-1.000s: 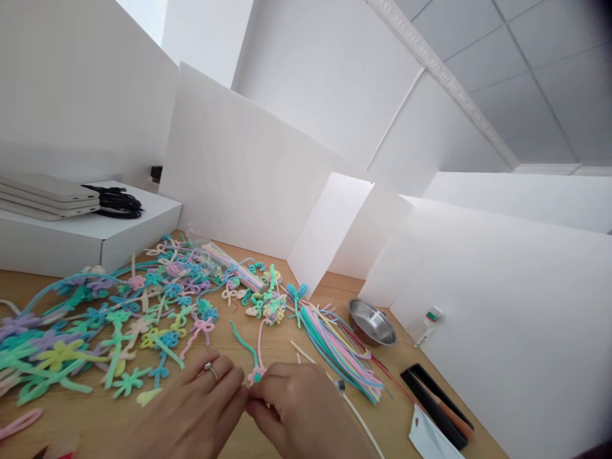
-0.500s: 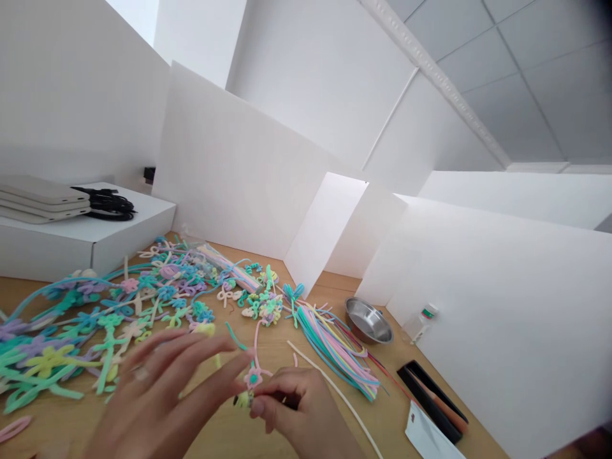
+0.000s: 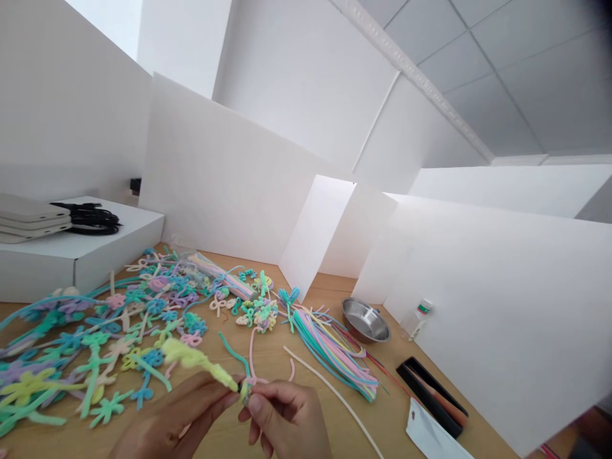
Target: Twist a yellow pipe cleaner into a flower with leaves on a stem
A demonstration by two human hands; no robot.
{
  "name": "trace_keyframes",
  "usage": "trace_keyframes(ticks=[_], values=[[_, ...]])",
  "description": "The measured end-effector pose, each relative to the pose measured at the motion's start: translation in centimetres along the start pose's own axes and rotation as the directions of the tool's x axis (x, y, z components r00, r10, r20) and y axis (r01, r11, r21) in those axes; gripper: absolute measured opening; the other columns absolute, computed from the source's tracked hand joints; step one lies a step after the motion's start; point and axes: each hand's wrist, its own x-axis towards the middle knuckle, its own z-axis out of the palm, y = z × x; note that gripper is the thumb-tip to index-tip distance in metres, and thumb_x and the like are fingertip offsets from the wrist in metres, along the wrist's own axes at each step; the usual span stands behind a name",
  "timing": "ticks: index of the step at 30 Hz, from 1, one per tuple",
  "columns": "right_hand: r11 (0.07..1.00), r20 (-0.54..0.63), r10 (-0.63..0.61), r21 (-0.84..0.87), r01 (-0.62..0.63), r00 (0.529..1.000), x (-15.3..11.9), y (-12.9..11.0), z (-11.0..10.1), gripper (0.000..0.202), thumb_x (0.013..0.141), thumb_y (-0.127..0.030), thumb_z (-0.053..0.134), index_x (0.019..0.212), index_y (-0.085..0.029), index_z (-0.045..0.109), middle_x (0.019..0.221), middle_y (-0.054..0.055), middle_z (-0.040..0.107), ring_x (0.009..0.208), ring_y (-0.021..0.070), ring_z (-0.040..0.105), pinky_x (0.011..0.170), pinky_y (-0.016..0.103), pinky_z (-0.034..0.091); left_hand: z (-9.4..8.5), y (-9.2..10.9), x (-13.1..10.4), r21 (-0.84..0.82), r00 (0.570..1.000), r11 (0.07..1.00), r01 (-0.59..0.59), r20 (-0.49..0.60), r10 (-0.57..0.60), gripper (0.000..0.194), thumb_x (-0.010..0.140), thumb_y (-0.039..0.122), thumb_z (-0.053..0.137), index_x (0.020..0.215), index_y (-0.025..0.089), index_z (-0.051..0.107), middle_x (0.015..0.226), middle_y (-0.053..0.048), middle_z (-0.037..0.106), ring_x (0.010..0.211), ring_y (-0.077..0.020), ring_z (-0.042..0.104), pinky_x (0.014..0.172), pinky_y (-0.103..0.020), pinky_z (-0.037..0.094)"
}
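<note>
My right hand (image 3: 289, 417) is closed, thumb and fingers pinching the base of a small pipe-cleaner flower (image 3: 247, 382). A teal stem (image 3: 235, 352) and a pink stem (image 3: 252, 350) rise from about there. My left hand (image 3: 179, 414) has its fingers pressed together at the same spot, touching the lower end of a yellow fuzzy pipe cleaner (image 3: 198, 362). That yellow piece sticks out up and to the left, above the left fingers. Fingertips partly hide the joint between the pieces.
Many pastel pipe-cleaner flowers (image 3: 95, 341) cover the table's left. Toward the right lie a pipe-cleaner bundle (image 3: 329, 354), a metal bowl (image 3: 366, 319), a black-and-orange tool (image 3: 433, 395) and a white packet (image 3: 435, 433). A bottle (image 3: 417, 320) stands by the white partition (image 3: 488, 306).
My left hand has gone from spread fingers to closed, down beside the right hand. The yellow pipe cleaner now sticks out to the left. The pink flower head has turned mostly out of sight.
</note>
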Motion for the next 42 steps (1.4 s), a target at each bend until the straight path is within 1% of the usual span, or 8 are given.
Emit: trace_keyframes(ticks=[8, 13, 20, 25, 29, 35, 38, 42], values=[[0.992, 0.106, 0.075, -0.111, -0.063, 0.992, 0.3, -0.4, -0.6, 0.025, 0.065, -0.04, 0.084, 0.073, -0.016, 0.077, 0.069, 0.001, 0.063, 0.046, 0.0045, 0.054, 0.043, 0.014, 0.04, 0.2, 0.7, 0.8, -0.221, 0.944, 0.939, 0.262, 0.261, -0.202, 0.017, 0.076, 0.028, 0.062, 0.075, 0.034, 0.078, 0.075, 0.0, 0.077, 0.057, -0.0153, 0.067, 0.046, -0.017, 0.047], [0.979, 0.012, 0.184, -0.09, -0.182, 0.983, 0.3, -0.3, 0.1, 0.038, 0.054, -0.042, 0.088, 0.068, -0.013, 0.067, 0.056, 0.0, 0.063, 0.043, 0.0093, 0.057, 0.033, 0.014, 0.032, 0.5, 0.0, 1.0, -0.286, 0.804, 0.768, 0.573, 0.376, -0.46, 0.024, 0.066, 0.041, 0.068, 0.048, 0.024, 0.072, 0.046, 0.001, 0.061, 0.045, -0.0148, 0.055, 0.045, -0.021, 0.042], [0.948, 0.038, -0.081, -0.307, 0.089, 0.996, 0.2, 2.3, -0.3, 0.026, 0.075, -0.044, 0.071, 0.077, -0.019, 0.076, 0.081, 0.006, 0.071, 0.061, 0.0158, 0.066, 0.055, 0.025, 0.05, 0.8, 0.0, 1.1, -0.426, 0.553, 0.368, 0.826, 0.489, -0.675, 0.023, 0.039, 0.041, 0.09, 0.053, 0.028, 0.078, 0.051, 0.001, 0.074, 0.052, -0.0193, 0.066, 0.053, -0.024, 0.054], [0.865, 0.016, -0.136, -0.485, 0.127, 0.991, -0.1, 0.6, -0.7, 0.011, 0.078, -0.03, 0.069, 0.078, -0.022, 0.077, 0.076, 0.004, 0.072, 0.062, 0.0162, 0.065, 0.056, 0.024, 0.049, 1.1, -1.2, 0.9, -0.532, 0.608, 0.343, 0.774, 0.474, -0.637, 0.024, 0.048, 0.045, 0.089, 0.062, 0.028, 0.081, 0.052, 0.0, 0.076, 0.054, -0.0183, 0.071, 0.052, -0.02, 0.056], [0.771, 0.001, -0.139, -0.627, 0.109, 0.99, -0.3, -1.3, -2.3, 0.014, 0.081, -0.019, 0.062, 0.082, -0.023, 0.076, 0.07, 0.001, 0.071, 0.061, 0.0169, 0.064, 0.058, 0.023, 0.047, 0.2, -2.6, 1.3, -0.557, 0.581, 0.303, 0.773, 0.432, -0.69, 0.025, 0.048, 0.044, 0.09, 0.066, 0.029, 0.081, 0.057, 0.002, 0.079, 0.058, -0.0163, 0.074, 0.057, -0.016, 0.059], [0.499, 0.067, -0.213, -0.85, 0.168, 0.975, -0.8, 6.8, -3.9, 0.029, 0.066, -0.001, 0.064, 0.078, -0.025, 0.075, 0.074, 0.001, 0.074, 0.071, 0.0222, 0.07, 0.065, 0.025, 0.048, -0.5, -1.2, 1.9, -0.578, 0.5, 0.164, 0.8, 0.49, -0.713, 0.041, 0.044, 0.051, 0.089, 0.074, 0.024, 0.082, 0.067, -0.003, 0.082, 0.064, -0.0176, 0.077, 0.056, -0.015, 0.06], [0.483, 0.082, -0.224, -0.856, 0.184, 0.971, -0.9, 10.7, -3.8, 0.026, 0.066, -0.004, 0.069, 0.076, -0.027, 0.076, 0.074, 0.001, 0.075, 0.072, 0.0235, 0.07, 0.065, 0.026, 0.049, -0.2, -0.3, 1.8, -0.608, 0.451, 0.035, 0.793, 0.548, -0.705, 0.039, 0.045, 0.045, 0.091, 0.075, 0.022, 0.081, 0.071, -0.005, 0.083, 0.064, -0.0172, 0.076, 0.055, -0.016, 0.061], [0.503, 0.083, -0.285, -0.835, 0.223, 0.955, -1.0, 9.5, -3.5, 0.017, 0.075, -0.013, 0.066, 0.079, -0.026, 0.075, 0.083, 0.004, 0.075, 0.081, 0.0247, 0.069, 0.075, 0.031, 0.05, 0.3, 0.3, 1.6, -0.639, 0.433, -0.037, 0.768, 0.561, -0.706, 0.035, 0.05, 0.04, 0.091, 0.079, 0.023, 0.081, 0.069, -0.003, 0.082, 0.069, -0.0176, 0.077, 0.058, -0.018, 0.061]])
